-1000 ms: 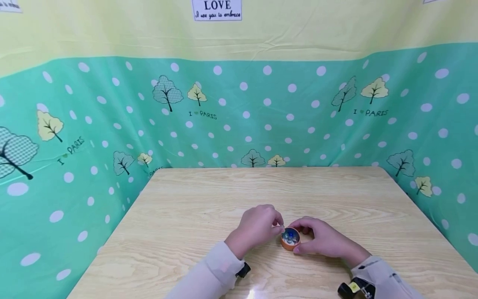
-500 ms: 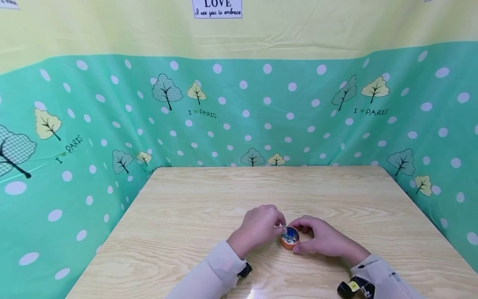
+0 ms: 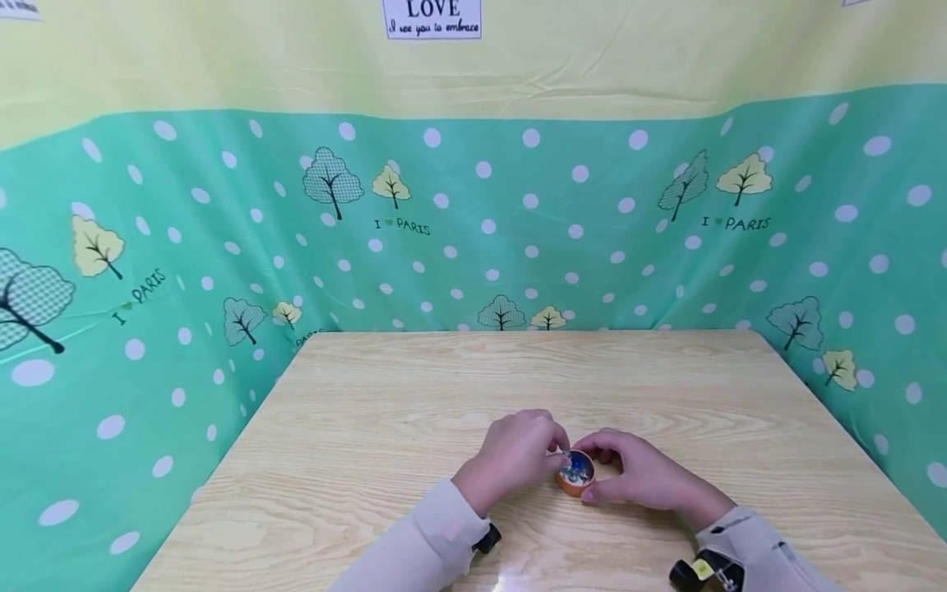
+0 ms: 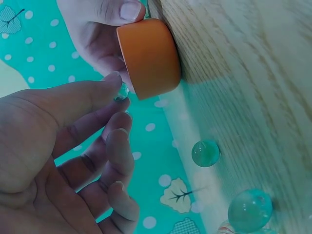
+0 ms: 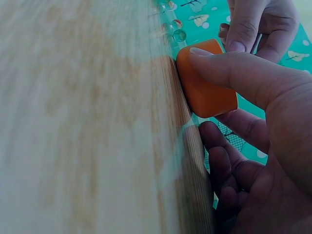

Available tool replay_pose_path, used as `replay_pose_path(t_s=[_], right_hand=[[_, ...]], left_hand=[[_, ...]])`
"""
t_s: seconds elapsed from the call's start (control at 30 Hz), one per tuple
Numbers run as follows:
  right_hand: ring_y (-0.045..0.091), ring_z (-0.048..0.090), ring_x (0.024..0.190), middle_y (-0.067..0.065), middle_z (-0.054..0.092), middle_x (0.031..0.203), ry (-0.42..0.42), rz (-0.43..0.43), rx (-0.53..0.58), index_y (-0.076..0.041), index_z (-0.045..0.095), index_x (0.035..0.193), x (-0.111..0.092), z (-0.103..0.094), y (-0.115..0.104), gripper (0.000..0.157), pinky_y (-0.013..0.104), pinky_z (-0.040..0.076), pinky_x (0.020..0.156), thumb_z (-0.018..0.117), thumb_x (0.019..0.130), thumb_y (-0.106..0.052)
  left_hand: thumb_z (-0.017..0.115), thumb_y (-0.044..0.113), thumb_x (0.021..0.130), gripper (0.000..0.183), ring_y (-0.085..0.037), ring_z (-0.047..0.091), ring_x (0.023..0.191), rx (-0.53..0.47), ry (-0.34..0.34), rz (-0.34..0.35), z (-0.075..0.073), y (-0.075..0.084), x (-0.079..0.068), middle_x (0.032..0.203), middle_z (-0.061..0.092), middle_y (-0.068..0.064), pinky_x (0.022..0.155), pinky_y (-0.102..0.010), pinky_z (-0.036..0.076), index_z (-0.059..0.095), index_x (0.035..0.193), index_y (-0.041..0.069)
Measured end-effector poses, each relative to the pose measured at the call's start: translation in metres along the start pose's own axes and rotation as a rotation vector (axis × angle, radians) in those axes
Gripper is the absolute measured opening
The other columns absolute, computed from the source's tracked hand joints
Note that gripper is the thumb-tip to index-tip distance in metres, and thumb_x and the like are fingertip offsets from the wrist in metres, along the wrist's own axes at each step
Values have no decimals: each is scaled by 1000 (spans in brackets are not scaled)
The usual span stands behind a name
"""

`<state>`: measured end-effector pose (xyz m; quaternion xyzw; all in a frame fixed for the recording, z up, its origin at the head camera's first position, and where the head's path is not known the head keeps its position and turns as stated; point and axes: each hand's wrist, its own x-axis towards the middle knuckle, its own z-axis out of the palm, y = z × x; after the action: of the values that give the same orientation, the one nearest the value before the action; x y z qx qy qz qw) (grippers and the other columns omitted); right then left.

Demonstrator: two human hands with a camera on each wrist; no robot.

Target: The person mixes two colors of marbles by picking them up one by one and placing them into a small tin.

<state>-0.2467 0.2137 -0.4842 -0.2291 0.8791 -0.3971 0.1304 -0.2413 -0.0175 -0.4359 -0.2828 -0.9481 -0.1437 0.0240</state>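
A small round orange cup [image 3: 575, 487] stands on the wooden table, and several shiny clear and blue marbles [image 3: 577, 467] lie inside it. My right hand [image 3: 638, 470] grips the cup from the right, with the thumb on its near side and fingers on its far side. Between thumb and index finger, my left hand [image 3: 518, 452] pinches a clear glass marble [image 4: 122, 91] right at the cup's rim. The other left fingers [image 4: 119, 151] are bent and hold nothing. In the right wrist view, the right thumb [image 5: 219, 66] lies along the orange cup wall.
A clear marble [image 4: 205, 153] and a larger one [image 4: 249, 210] lie on the table by the left hand, with more beside them at the frame's edge. The table [image 3: 414, 386] is backed by a green dotted cloth [image 3: 459, 271].
My left hand has shifted slightly right, bringing the pinched marble over the cup's left rim. The right hand and the cup have stayed in place.
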Motion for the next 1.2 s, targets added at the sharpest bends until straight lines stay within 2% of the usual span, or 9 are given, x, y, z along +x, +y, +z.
replay_pose_path(t_s=[0.87,1.2], right_hand=[[17,55,104,-8,66,114,1,-28,9,-30,69,124,-1,1,-1,52,26,45,89,90,78,-44],[19,55,106,-10,66,115,2,-6,4,-33,68,123,-1,1,-1,51,26,45,91,90,78,-44]], left_hand=[[83,36,89,12,1,54,76,20,4,12,3,0,-1,88,66,13,61,-20,44,82,99,29],[83,36,89,12,1,55,76,19,6,12,0,1,-3,88,67,13,60,-20,44,82,98,29]])
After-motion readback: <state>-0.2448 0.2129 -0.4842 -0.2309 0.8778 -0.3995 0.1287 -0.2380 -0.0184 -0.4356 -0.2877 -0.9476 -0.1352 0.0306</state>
